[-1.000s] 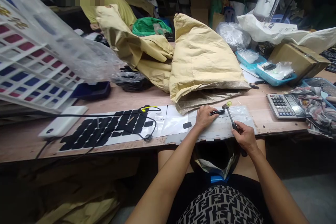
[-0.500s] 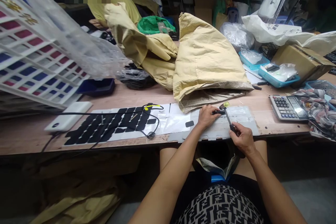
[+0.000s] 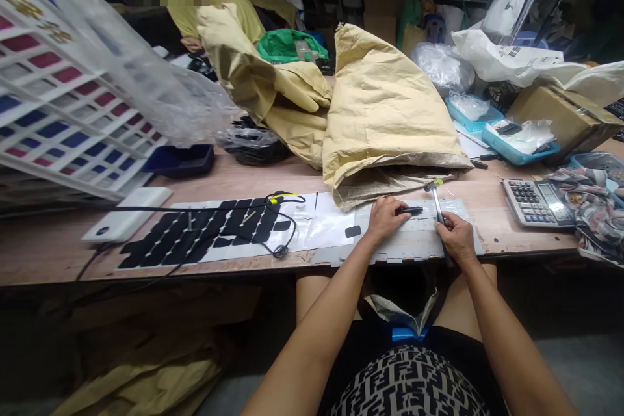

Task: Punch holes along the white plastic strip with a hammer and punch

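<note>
My left hand (image 3: 386, 218) rests on a pale plastic sheet (image 3: 414, 244) at the table's near edge, fingers pinched on a small black tool (image 3: 408, 210) that lies flat and points right. My right hand (image 3: 455, 238) is wrapped round the dark handle of a small hammer (image 3: 435, 194); its head, with a yellow tip, stands raised a little to the right of the black tool's end. A small black patch (image 3: 351, 231) lies on the sheet left of my left hand.
A white sheet covered with black pads (image 3: 205, 234) and a black cable (image 3: 280, 234) lies to the left. Tan sacks (image 3: 385, 110) stand behind my hands. A calculator (image 3: 536, 203), blue trays (image 3: 517, 143) and a cardboard box (image 3: 556, 114) are on the right; a colour-sample rack (image 3: 58, 123) on the left. Another person sits behind the sacks.
My right hand has lifted the hammer: its head has moved up and to the right, away from the black tool. My left hand stays in place.
</note>
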A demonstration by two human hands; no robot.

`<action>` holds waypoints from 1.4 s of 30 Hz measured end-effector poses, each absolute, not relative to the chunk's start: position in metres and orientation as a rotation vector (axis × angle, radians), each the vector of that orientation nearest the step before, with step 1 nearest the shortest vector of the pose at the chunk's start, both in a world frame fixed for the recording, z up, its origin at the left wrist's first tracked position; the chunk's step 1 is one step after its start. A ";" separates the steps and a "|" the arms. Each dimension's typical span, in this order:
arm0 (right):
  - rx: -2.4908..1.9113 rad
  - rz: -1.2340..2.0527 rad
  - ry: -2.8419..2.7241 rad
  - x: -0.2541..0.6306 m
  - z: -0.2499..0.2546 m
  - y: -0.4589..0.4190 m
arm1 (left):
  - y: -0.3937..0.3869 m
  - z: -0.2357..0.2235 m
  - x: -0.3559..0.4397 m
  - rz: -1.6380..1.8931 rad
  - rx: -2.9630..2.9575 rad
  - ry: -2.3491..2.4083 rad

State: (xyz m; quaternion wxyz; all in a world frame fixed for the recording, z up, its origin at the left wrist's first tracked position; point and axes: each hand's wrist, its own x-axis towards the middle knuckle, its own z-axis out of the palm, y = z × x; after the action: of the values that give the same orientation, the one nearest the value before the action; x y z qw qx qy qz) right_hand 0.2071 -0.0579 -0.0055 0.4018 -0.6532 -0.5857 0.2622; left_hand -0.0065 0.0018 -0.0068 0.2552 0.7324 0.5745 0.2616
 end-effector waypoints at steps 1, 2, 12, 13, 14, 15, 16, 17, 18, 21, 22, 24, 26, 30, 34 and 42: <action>-1.657 0.681 -1.460 0.208 -0.008 -0.056 | 0.000 -0.005 -0.007 0.750 1.995 1.526; -1.656 0.700 -1.445 0.209 -0.010 -0.055 | -0.004 -0.002 -0.008 0.806 1.995 1.483; -1.650 0.675 -1.484 0.208 -0.011 -0.058 | -0.158 -0.014 -0.019 0.677 1.915 1.049; -1.649 0.671 -1.493 0.207 -0.011 -0.058 | -0.166 -0.026 -0.019 0.555 1.903 1.153; -1.648 0.664 -1.498 0.207 -0.010 -0.058 | -0.170 -0.038 -0.019 0.421 1.884 1.279; -1.651 0.656 -1.499 0.207 -0.009 -0.058 | -0.171 -0.050 -0.019 0.280 1.861 1.396; -1.656 0.648 -1.501 0.207 -0.009 -0.059 | -0.171 -0.059 -0.019 0.138 1.844 1.480; -1.662 0.640 -1.501 0.207 -0.008 -0.059 | -0.170 -0.065 -0.020 0.012 1.836 1.525; -1.668 0.636 -1.501 0.207 -0.007 -0.060 | -0.169 -0.067 -0.020 -0.083 1.840 1.537; -1.671 0.633 -1.500 0.206 -0.007 -0.061 | -0.166 -0.049 -0.022 -0.138 1.876 1.405; -1.670 0.630 -1.500 0.206 -0.007 -0.061 | -0.162 -0.036 -0.022 -0.086 1.874 1.318; -1.668 0.625 -1.507 0.205 -0.008 -0.062 | -0.147 -0.006 -0.022 0.068 1.846 1.129; -1.669 0.613 -1.518 0.205 -0.009 -0.061 | -0.116 0.021 -0.021 0.260 1.834 1.052; -1.674 0.583 -1.519 0.205 -0.011 -0.060 | -0.018 0.042 -0.015 0.526 2.006 1.508; -1.673 0.593 -1.527 0.205 -0.010 -0.060 | 0.074 0.033 -0.012 0.328 2.082 1.955; -1.680 0.610 -1.506 0.204 -0.004 -0.062 | 0.133 0.019 -0.006 -0.075 2.404 1.849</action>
State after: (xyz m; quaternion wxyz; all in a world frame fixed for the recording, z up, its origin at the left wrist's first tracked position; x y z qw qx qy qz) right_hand 0.2036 -0.0617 -0.0043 0.3914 -0.6613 -0.5931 0.2403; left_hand -0.0056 0.1325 0.0190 0.0540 0.7913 0.6086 -0.0246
